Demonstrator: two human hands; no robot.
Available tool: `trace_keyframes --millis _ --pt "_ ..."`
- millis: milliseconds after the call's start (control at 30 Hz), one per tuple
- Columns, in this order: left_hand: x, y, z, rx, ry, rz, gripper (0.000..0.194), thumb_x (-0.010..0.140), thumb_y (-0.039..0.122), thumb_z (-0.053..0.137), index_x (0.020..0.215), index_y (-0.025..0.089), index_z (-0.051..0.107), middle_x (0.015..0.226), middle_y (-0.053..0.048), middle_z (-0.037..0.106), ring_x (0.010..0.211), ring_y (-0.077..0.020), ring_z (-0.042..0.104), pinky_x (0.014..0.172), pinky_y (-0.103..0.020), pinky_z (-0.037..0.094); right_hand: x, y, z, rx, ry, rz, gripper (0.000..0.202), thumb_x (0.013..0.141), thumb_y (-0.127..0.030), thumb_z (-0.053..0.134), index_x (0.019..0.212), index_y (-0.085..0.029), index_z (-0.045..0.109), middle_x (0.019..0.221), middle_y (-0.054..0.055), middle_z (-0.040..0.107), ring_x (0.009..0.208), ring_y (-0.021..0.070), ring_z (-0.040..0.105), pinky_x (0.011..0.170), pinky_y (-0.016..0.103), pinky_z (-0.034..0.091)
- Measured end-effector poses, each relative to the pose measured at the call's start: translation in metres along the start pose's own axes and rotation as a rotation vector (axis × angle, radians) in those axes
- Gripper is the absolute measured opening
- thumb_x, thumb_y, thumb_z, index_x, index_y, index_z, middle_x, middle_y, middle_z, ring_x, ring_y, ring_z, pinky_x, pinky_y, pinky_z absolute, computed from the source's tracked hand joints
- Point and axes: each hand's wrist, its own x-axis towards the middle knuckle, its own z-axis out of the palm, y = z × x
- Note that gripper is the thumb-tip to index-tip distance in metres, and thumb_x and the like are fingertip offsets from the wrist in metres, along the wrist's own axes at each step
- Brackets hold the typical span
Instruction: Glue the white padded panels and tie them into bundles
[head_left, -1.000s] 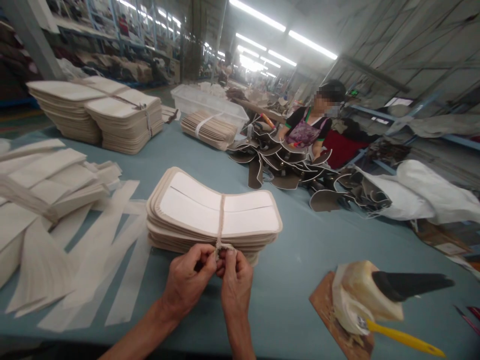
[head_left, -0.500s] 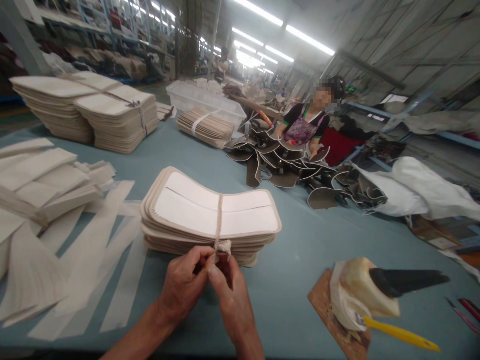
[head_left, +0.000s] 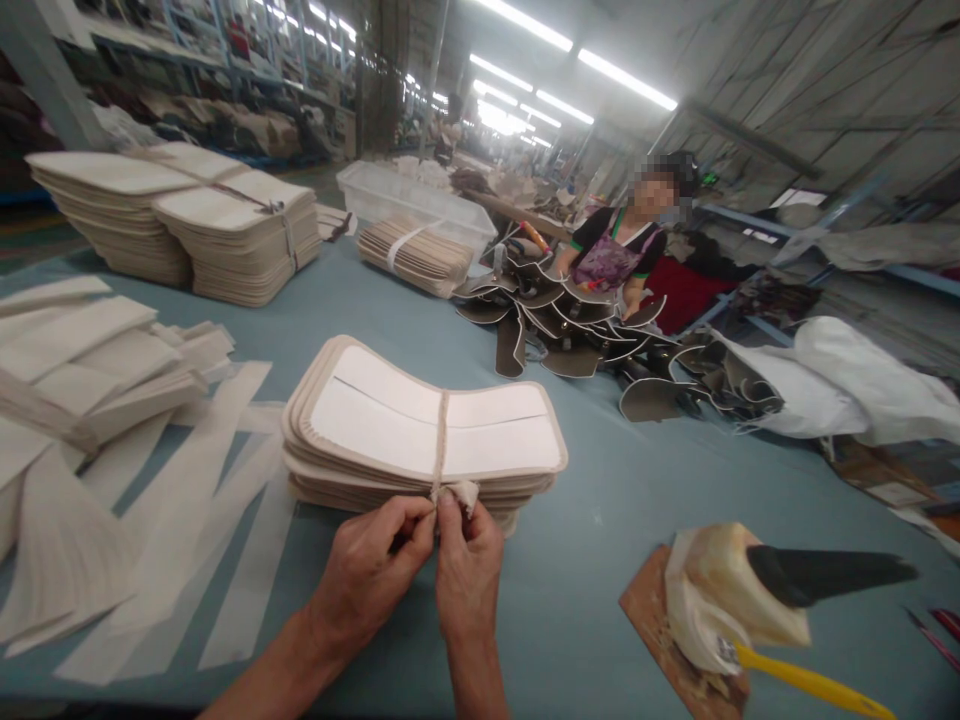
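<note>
In front of me lies a stack of beige panels (head_left: 367, 400) with white patches on top, bowed in the middle by a cloth tie (head_left: 441, 435) wrapped round it. At the stack's near edge, the tie ends in a knot with a loose flap of cloth. My left hand (head_left: 382, 560) pinches the tie at the knot, its thumb and forefinger closed. Right beside it, my right hand (head_left: 469, 560) grips the tie by the flap, thumb on top. The fingertips of both hands nearly meet, and the exact strand in each is partly hidden.
Pale strips (head_left: 165, 520) spread at the left. Tied panel stacks (head_left: 240, 240) and a clear plastic bin (head_left: 420, 205) stand behind. Dark curved pieces (head_left: 562, 310) lie before a co-worker (head_left: 615, 245). At right are a glue container (head_left: 750, 590), a yellow-handled brush (head_left: 810, 680) and white sacks (head_left: 862, 380).
My right hand has turned more upright and shifted slightly right, its thumb now up on the flap at the knot. My left hand stays pinched near the same spot.
</note>
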Motion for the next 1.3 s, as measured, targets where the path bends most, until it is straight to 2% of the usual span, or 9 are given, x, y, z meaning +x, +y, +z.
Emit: trace_keyframes --millis 67,167,333,400,600,800,933,1100,1300 --pt "0.003 0.002 -0.005 0.039 -0.009 0.035 0.014 0.102 0.023 0.053 0.096 0.021 0.064 0.073 0.005 0.074 0.058 -0.0085 0.068 0.060 -0.017 0.051 0.000 0.001 0.001 0.031 -0.009 0.004 0.044 0.089 -0.056 0.059 0.083 -0.014 0.071 0.073 0.003 0.069 0.072 0.0182 0.061 0.069 0.028 0.052" --pt "0.013 0.006 -0.017 0.212 -0.003 0.184 0.012 0.102 0.019 0.053 0.103 0.019 0.065 0.083 0.000 0.076 0.071 -0.0136 0.070 0.073 -0.024 0.052 0.000 0.003 0.002 0.027 -0.018 -0.018 0.045 0.092 -0.056 0.057 0.089 -0.014 0.072 0.080 0.005 0.073 0.076 0.0194 0.064 0.073 0.029 0.052" --pt "0.030 0.010 -0.027 0.524 -0.109 0.311 0.013 0.099 0.020 0.057 0.099 0.021 0.070 0.082 -0.002 0.072 0.075 -0.0206 0.059 0.075 -0.035 0.045 -0.002 0.010 0.002 -0.041 -0.012 -0.079 0.045 0.097 -0.055 0.052 0.093 -0.015 0.071 0.087 0.007 0.075 0.078 0.0192 0.064 0.077 0.030 0.050" --pt "0.032 0.010 -0.026 0.541 -0.147 0.325 0.016 0.100 0.022 0.056 0.096 0.021 0.071 0.078 -0.003 0.070 0.075 -0.0210 0.057 0.074 -0.036 0.043 -0.002 0.012 0.003 -0.063 -0.015 -0.088 0.044 0.098 -0.055 0.050 0.093 -0.016 0.070 0.085 0.006 0.074 0.078 0.0190 0.063 0.076 0.030 0.050" --pt "0.033 0.009 -0.026 0.580 -0.131 0.351 0.021 0.101 0.022 0.053 0.094 0.021 0.073 0.075 -0.002 0.069 0.076 -0.0222 0.057 0.070 -0.039 0.036 -0.002 0.013 0.001 -0.126 -0.001 -0.098 0.043 0.098 -0.055 0.048 0.088 -0.017 0.068 0.078 0.005 0.072 0.071 0.0188 0.062 0.069 0.029 0.047" --pt "0.040 0.006 -0.027 0.584 -0.149 0.416 0.016 0.098 0.019 0.058 0.087 0.022 0.071 0.071 -0.001 0.066 0.074 -0.0222 0.058 0.072 -0.039 0.037 -0.001 0.011 -0.003 -0.207 -0.013 -0.157 0.040 0.099 -0.051 0.046 0.091 -0.018 0.068 0.081 0.007 0.073 0.072 0.0204 0.064 0.068 0.031 0.046" --pt "0.038 0.003 -0.026 0.554 -0.170 0.430 0.016 0.099 0.018 0.057 0.091 0.020 0.070 0.073 -0.001 0.067 0.073 -0.0213 0.060 0.070 -0.037 0.040 -0.002 0.010 -0.005 -0.279 0.014 -0.226 0.038 0.101 -0.047 0.045 0.092 -0.018 0.069 0.083 0.008 0.075 0.075 0.0220 0.068 0.071 0.031 0.047" --pt "0.038 -0.001 -0.029 0.513 -0.246 0.441 0.018 0.101 0.017 0.051 0.098 0.018 0.068 0.080 -0.001 0.070 0.076 -0.0195 0.065 0.070 -0.032 0.047 -0.001 0.011 -0.007 -0.377 0.045 -0.341 0.038 0.105 -0.042 0.041 0.096 -0.017 0.070 0.087 0.009 0.076 0.079 0.0238 0.071 0.072 0.032 0.046" --pt "0.053 -0.008 -0.038 0.489 -0.418 0.543 0.022 0.101 0.012 0.047 0.101 0.019 0.068 0.083 -0.003 0.072 0.075 -0.0167 0.066 0.067 -0.026 0.051 0.001 0.007 -0.011 -0.556 0.058 -0.500 0.040 0.109 -0.038 0.038 0.090 -0.018 0.067 0.081 0.007 0.073 0.075 0.0224 0.069 0.069 0.031 0.044"
